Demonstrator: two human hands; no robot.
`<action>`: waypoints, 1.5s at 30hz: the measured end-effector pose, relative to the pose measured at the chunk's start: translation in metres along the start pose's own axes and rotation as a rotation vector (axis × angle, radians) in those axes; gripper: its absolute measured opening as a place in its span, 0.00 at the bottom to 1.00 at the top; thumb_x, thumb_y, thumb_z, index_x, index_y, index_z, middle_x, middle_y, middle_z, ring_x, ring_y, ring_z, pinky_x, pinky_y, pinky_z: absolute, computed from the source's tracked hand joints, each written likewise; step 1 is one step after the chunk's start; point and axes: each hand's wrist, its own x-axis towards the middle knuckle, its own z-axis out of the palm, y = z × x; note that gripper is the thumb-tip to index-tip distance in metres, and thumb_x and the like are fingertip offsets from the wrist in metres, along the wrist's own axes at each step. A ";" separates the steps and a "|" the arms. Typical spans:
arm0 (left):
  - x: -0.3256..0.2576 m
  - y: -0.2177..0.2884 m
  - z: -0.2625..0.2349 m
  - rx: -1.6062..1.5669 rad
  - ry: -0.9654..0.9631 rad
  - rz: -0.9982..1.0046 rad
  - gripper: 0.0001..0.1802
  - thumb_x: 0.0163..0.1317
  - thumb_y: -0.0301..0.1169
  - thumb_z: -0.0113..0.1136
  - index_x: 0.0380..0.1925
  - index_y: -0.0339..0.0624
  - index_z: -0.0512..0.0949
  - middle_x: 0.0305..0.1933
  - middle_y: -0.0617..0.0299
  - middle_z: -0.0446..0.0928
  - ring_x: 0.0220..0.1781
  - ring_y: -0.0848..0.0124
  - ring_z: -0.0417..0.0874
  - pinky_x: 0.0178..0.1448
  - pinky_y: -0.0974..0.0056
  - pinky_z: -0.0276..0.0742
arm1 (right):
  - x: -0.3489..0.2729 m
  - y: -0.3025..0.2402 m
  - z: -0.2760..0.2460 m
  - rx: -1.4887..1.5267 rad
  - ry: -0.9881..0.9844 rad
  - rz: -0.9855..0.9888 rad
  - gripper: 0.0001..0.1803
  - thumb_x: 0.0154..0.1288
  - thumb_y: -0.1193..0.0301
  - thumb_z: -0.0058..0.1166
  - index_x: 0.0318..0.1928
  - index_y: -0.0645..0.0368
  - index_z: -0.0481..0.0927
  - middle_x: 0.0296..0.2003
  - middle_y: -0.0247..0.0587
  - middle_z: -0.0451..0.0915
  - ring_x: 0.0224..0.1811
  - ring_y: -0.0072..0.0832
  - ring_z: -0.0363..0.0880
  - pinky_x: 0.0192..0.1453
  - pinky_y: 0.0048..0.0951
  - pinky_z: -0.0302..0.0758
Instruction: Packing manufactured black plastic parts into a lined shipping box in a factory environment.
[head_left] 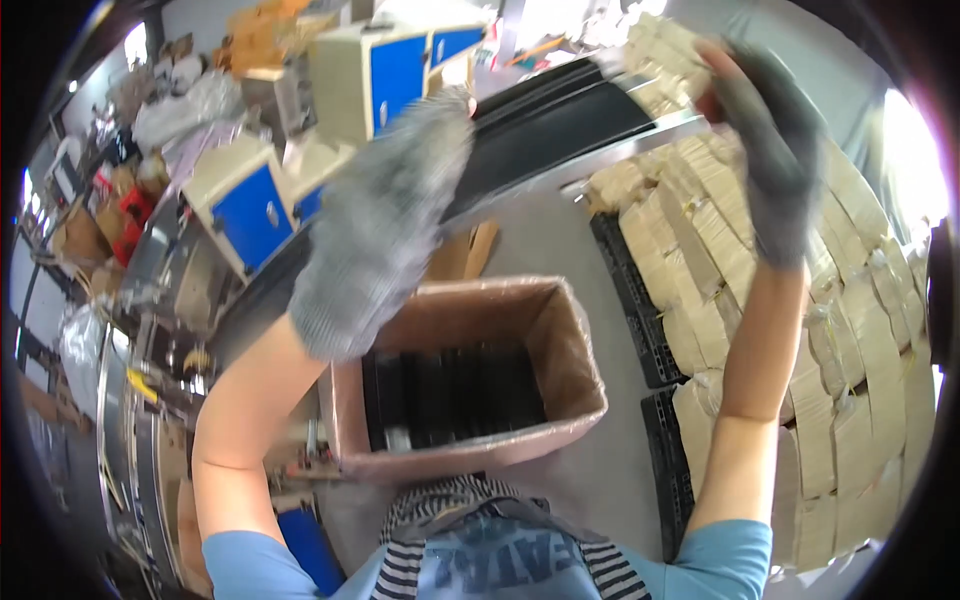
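Observation:
Over the left side of a lined carton, my left hand (400, 190) in a grey knit glove reaches toward the left end of black panels (560, 130). Its back faces me and its fingers are blurred, so I cannot make out their grip. My right hand (775, 140), also gloved in grey, is raised past the right end of the panels. Its fingers are apart, slightly smeared, and nothing shows in them. Below, the open carton (575, 400) with a pinkish lining contains several black flat pieces (455, 395) side by side.
A metal rail (600, 155) runs under the panels. On the right, tall stacks of wrapped beige bundles (700, 240) stand on black pallets (640, 310). Cream cabinets with blue doors (250, 215) and machinery are at the left. Grey floor (560, 230) lies around the carton.

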 end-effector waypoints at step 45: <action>-0.408 -0.002 -0.041 0.042 0.436 -1.249 0.18 0.60 0.27 0.58 0.51 0.36 0.70 0.51 0.55 0.73 0.49 0.70 0.75 0.53 0.67 0.74 | -0.367 0.074 0.340 0.088 -1.083 0.487 0.31 0.55 0.56 0.56 0.52 0.67 0.67 0.46 0.55 0.72 0.52 0.46 0.71 0.56 0.40 0.68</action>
